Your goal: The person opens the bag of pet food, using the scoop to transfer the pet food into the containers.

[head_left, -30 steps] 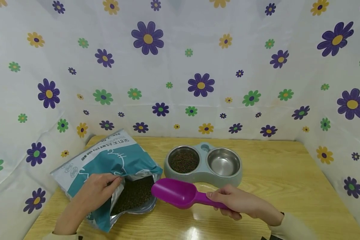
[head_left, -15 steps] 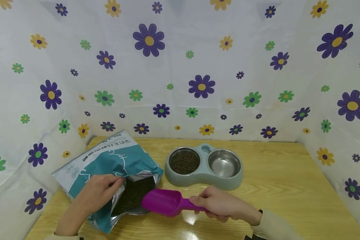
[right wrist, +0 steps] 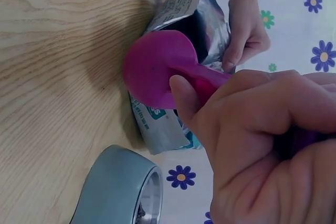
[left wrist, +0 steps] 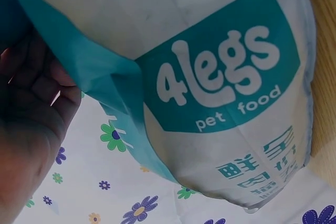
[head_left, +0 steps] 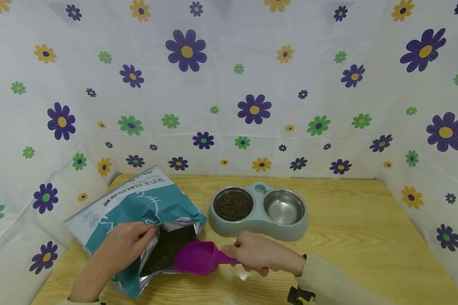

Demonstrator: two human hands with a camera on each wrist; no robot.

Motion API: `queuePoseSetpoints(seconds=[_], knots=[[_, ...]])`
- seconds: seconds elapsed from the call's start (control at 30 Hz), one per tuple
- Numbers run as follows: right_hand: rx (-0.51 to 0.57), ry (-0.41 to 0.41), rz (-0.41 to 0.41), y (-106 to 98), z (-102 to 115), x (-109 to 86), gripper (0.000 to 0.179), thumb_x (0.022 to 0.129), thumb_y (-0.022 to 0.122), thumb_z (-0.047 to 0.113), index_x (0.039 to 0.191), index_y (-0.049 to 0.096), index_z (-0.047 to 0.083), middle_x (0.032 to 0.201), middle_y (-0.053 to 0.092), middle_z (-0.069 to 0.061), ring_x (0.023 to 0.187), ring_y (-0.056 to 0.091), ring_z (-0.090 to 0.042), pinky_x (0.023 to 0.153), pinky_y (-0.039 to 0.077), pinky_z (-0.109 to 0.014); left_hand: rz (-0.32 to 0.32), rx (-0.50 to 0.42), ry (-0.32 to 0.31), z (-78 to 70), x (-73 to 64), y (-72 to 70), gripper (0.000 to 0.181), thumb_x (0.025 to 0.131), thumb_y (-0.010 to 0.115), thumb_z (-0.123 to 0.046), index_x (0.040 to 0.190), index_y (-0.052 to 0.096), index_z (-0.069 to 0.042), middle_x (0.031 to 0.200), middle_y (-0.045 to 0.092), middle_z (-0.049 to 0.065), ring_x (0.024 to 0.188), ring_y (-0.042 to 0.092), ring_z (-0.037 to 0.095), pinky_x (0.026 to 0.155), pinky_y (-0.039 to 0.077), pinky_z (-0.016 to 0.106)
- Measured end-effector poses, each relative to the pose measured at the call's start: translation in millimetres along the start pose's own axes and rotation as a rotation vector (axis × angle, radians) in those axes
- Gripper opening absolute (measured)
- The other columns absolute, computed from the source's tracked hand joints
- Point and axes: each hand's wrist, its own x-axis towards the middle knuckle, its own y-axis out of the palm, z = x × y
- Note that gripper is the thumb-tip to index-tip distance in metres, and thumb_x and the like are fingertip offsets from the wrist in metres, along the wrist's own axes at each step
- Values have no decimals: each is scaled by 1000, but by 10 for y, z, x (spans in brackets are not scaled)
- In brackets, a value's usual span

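Note:
A teal and white pet food bag (head_left: 137, 203) lies on its side at the left, its mouth facing me. Brown kibble (head_left: 168, 250) shows inside. My left hand (head_left: 124, 243) pinches the upper edge of the opening and holds it up; the left wrist view shows the fingers (left wrist: 50, 74) curled at the teal edge. In my right hand (head_left: 257, 254) is a purple scoop (head_left: 196, 258), gripped by its handle with the thumb along the top. The scoop's front end overlaps the right side of the bag's mouth.
Behind the scoop stands a grey-blue double pet bowl (head_left: 259, 222). Kibble lies in its left steel bowl (head_left: 233, 205); the right steel bowl (head_left: 285, 207) shows bare metal. A flower-print cloth (head_left: 229, 84) surrounds the wooden table (head_left: 351, 228) at the back and sides.
My right hand has carried the purple scoop left and slightly down, from beside the bag to its open mouth. My left hand keeps its hold on the bag's edge.

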Motion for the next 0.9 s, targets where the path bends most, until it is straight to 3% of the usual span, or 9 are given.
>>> queuePoseSetpoints(seconds=[0.33,0.6,0.9], knots=[[161,53,41,156,18,203,46,105,54,36,76,65,3,51,34,1,41,17,-11,39,20,-27,-17,7,13,37,-22,29,45,91,73,-6,62,48,-29,60,33,-21,53,31,-8,52,33,17],[188,-23,-31,366,-90,346,48,107,52,35,86,72,-3,46,38,1,35,23,-8,34,24,-23,1,-14,-3,37,-21,41,41,91,73,-6,64,52,-28,60,33,-21,54,33,-7,52,34,17],[227,-37,-54,430,-218,296,51,107,51,42,89,72,-1,47,40,2,33,24,-8,33,23,-23,-16,-27,11,68,-19,52,43,91,73,-5,63,51,-29,60,33,-21,54,32,-8,51,34,17]])
